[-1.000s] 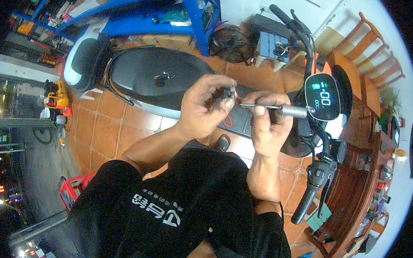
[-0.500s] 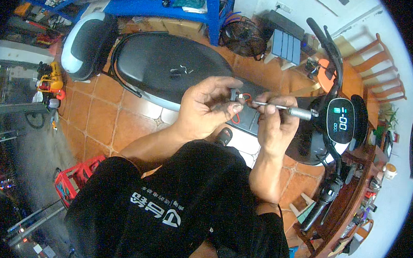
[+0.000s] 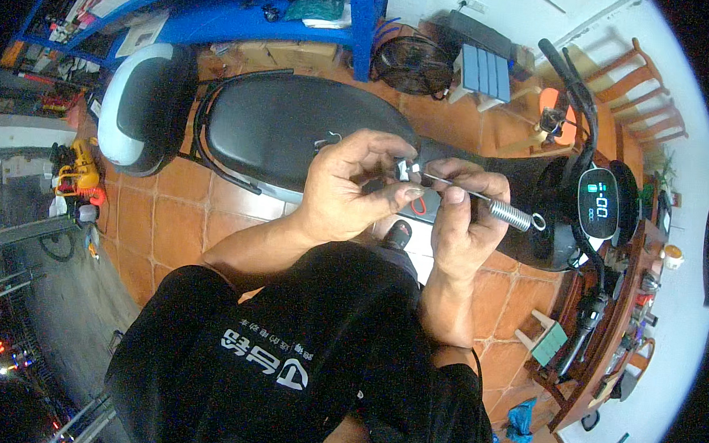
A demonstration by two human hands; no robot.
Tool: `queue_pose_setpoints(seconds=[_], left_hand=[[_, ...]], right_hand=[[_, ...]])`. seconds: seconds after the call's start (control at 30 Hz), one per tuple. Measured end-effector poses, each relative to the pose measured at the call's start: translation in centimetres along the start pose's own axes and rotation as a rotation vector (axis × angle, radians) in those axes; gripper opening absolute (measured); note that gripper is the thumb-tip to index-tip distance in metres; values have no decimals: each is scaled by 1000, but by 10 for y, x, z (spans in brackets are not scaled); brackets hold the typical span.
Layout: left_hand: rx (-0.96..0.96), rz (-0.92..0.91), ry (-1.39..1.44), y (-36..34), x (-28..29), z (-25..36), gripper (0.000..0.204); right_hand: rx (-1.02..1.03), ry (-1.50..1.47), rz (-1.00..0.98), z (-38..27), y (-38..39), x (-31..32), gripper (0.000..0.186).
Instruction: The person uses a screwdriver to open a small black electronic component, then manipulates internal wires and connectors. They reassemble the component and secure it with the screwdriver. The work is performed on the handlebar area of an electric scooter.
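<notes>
My left hand [image 3: 339, 186] is closed, pinching a small white-and-dark plug connector [image 3: 404, 171] between thumb and fingers. Just to the right, my right hand [image 3: 461, 228] grips a thin metal pick [image 3: 511, 216] with a coiled, spring-like handle ending in a ring. Its narrow shaft points left at the connector; whether the tip sits inside or only touches it cannot be made out. A loop of red wire [image 3: 420, 208] hangs below the connector. Both hands are above an electric scooter, between its black seat [image 3: 296, 120] and its lit display [image 3: 598, 204].
A few small dark and metallic bits [image 3: 328, 141] lie on the seat. Beyond the scooter are a black fan [image 3: 413, 67], a blue-topped stool [image 3: 484, 73] and blue shelving [image 3: 361, 27]. A green-topped stool [image 3: 547, 344] stands at right, near a wooden desk [image 3: 575, 397].
The pick has tilted, its ring end now lower, and my right hand has turned with it. The connector shows more of its white side. The whole view has shifted slightly.
</notes>
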State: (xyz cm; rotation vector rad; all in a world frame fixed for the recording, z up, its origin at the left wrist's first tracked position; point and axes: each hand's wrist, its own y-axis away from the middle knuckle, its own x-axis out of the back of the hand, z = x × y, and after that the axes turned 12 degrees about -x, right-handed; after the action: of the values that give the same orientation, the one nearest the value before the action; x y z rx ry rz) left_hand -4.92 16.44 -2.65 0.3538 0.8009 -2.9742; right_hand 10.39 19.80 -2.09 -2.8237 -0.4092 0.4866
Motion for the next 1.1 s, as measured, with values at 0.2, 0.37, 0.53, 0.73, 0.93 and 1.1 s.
queue_pose_setpoints(seconds=[0.2, 0.37, 0.53, 0.73, 0.93, 1.1], left_hand=[[170, 313, -2, 22, 68, -6, 34], [294, 654, -167, 72, 145, -5, 34], [363, 695, -289, 127, 176, 5, 32], [407, 781, -206, 149, 165, 15, 30], [441, 774, -173, 149, 166, 12, 31], [446, 748, -156, 146, 171, 3, 30]], right_hand=[[-485, 504, -7, 77, -12, 10, 17], [-647, 997, -298, 204, 0, -19, 25], [-595, 1162, -530, 264, 0, -96, 26], [-682, 1303, -583, 299, -11, -147, 22], [-642, 1353, -597, 303, -4, -138, 19], [-709, 1335, -559, 292, -3, -135, 22]])
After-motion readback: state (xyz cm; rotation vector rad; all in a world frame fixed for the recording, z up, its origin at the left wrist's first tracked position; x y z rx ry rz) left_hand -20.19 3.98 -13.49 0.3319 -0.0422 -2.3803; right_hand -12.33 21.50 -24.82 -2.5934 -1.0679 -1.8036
